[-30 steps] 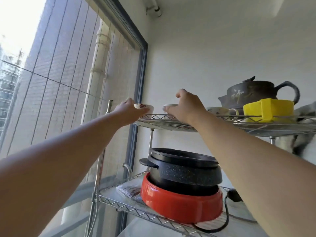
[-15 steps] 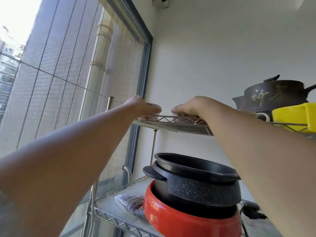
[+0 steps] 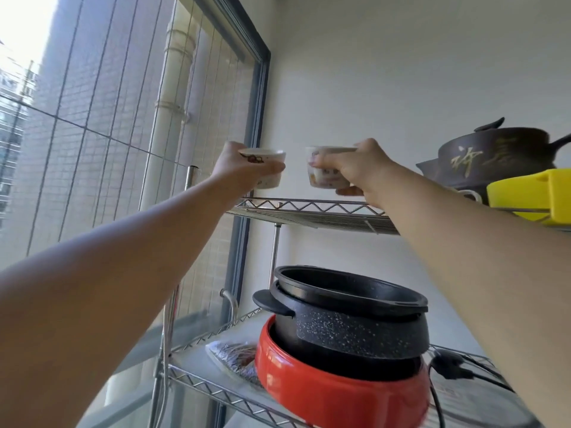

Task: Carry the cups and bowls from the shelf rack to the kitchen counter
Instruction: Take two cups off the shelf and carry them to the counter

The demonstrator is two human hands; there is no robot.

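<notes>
Two small cups lifted clear above the top tier of the wire shelf rack [image 3: 312, 208]; left hand [image 3: 236, 169] clamped round the left cup [image 3: 266, 162], right hand [image 3: 360, 171] clamped round the right cup [image 3: 327, 169], thumb low, fingers over the rim. Best carried level, rims up, drawn back over the raised zigzag edge without clipping it; kitchen counter out of view. Cups glazed, white, floral-printed, slightly flared; likely smooth and slippery. Rack of chromed wire; dark teapot [image 3: 494, 156] matt, inscribed; black speckled pot [image 3: 349, 316] nested in a glossy red base [image 3: 336, 396].
</notes>
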